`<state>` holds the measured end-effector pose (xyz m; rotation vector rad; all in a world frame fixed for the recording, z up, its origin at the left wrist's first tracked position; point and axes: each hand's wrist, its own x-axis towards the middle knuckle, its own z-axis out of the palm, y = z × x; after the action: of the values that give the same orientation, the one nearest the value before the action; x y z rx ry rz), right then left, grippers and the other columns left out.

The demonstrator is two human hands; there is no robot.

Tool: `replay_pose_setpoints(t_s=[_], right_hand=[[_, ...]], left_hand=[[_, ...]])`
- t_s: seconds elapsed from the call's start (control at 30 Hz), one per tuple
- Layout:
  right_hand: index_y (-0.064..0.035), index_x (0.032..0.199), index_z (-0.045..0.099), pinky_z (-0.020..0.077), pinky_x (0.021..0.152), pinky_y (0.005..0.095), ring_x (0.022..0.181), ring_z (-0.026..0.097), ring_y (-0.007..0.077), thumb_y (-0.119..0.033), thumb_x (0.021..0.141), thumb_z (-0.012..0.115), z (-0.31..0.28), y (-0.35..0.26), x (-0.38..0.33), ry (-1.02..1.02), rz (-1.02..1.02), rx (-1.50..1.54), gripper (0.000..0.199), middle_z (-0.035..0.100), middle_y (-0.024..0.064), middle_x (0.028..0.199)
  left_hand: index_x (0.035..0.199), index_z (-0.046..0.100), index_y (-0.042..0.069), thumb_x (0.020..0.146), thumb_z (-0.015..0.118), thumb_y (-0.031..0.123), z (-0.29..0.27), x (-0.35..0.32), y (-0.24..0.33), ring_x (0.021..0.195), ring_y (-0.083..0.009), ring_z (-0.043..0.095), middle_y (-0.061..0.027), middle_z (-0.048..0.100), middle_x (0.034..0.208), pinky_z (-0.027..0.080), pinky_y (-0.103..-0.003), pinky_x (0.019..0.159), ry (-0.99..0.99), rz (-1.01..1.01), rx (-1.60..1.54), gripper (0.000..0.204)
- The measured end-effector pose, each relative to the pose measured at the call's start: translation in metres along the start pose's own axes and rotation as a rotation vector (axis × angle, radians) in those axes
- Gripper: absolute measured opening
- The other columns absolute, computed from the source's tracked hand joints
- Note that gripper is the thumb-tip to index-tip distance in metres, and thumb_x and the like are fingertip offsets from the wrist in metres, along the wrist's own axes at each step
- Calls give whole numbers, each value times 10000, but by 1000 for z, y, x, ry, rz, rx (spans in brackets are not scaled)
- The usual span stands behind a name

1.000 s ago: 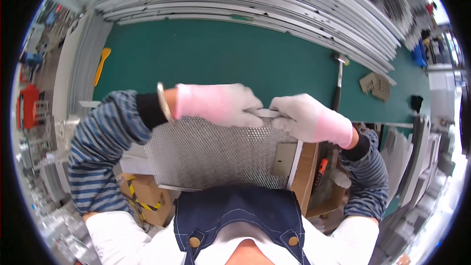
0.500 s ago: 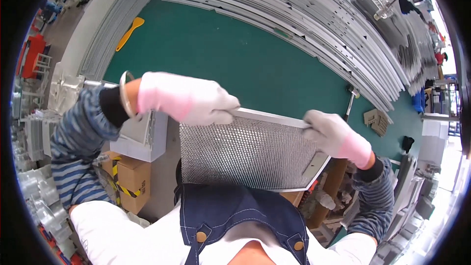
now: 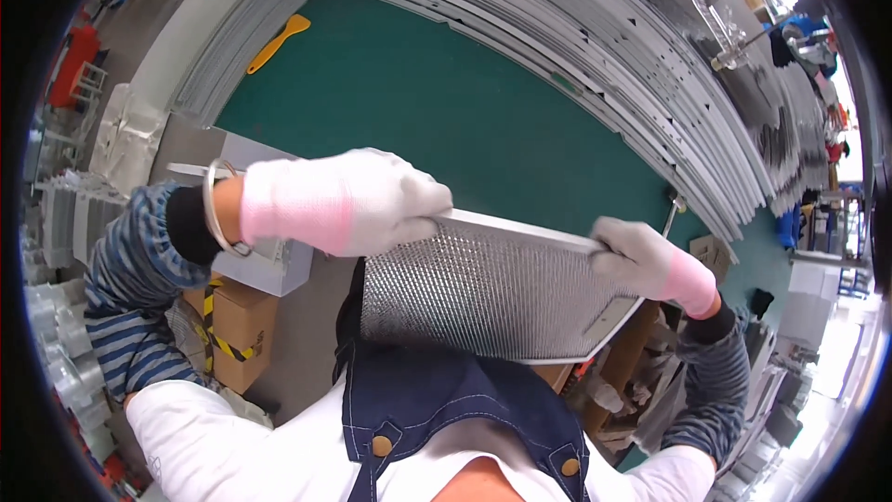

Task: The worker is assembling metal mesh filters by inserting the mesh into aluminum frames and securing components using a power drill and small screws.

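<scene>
Both of my hands wear white gloves with pink cuffs. A framed metal mesh panel [image 3: 483, 293] slopes between them, its far edge raised and its near edge close to my dark apron. My left hand [image 3: 372, 200] is closed on the left part of the far frame edge. Toward the right end of that same edge, my right hand [image 3: 641, 256] grips the frame, with the fingers curled over it. A small plate with a slot shows in the panel's near right corner. The thumbs are partly hidden.
Beyond the panel lies a green tabletop [image 3: 418, 102]. Long grey metal strips [image 3: 557, 46] are stacked along its far and right side. A yellow scraper [image 3: 279, 45] lies far left. A hammer-like tool [image 3: 673, 209] rests at right. A cardboard box [image 3: 243, 335] stands below left.
The panel and both hands have shifted slightly to the right in the view, with both grips kept. The table and stacks have also shifted as my head moved.
</scene>
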<state>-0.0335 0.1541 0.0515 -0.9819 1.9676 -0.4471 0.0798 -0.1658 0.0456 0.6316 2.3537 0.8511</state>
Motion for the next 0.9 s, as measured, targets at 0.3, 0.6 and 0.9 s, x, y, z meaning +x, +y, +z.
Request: replay_pose_setpoints(t_s=[0.3, 0.6, 0.9], right_hand=[[20, 915, 542, 468, 657, 403, 702, 582, 317, -228, 949, 549, 31, -55, 88, 17, -331, 23, 251, 559, 188, 736], [-11, 868, 545, 504, 647, 442, 693, 624, 381, -298, 913, 603, 64, -67, 93, 289, -221, -336, 296, 602, 181, 736], [5, 892, 529, 481, 654, 431, 733, 609, 390, -217, 960, 528, 47, -72, 111, 81, -284, 25, 232, 566, 225, 746]], left_hand=[[1022, 618, -18, 885, 596, 131, 9, 14, -15, 760, -303, 658, -165, 643, 819, 525, -381, 710, 137, 138, -112, 203], [1047, 617, -23, 905, 568, 136, -1, -9, -24, 790, -295, 666, -170, 653, 813, 521, -358, 731, -126, -143, -165, 219], [1036, 631, -14, 886, 593, 95, 15, -3, -22, 867, -306, 667, -176, 653, 891, 539, -372, 783, 118, 7, 17, 190]])
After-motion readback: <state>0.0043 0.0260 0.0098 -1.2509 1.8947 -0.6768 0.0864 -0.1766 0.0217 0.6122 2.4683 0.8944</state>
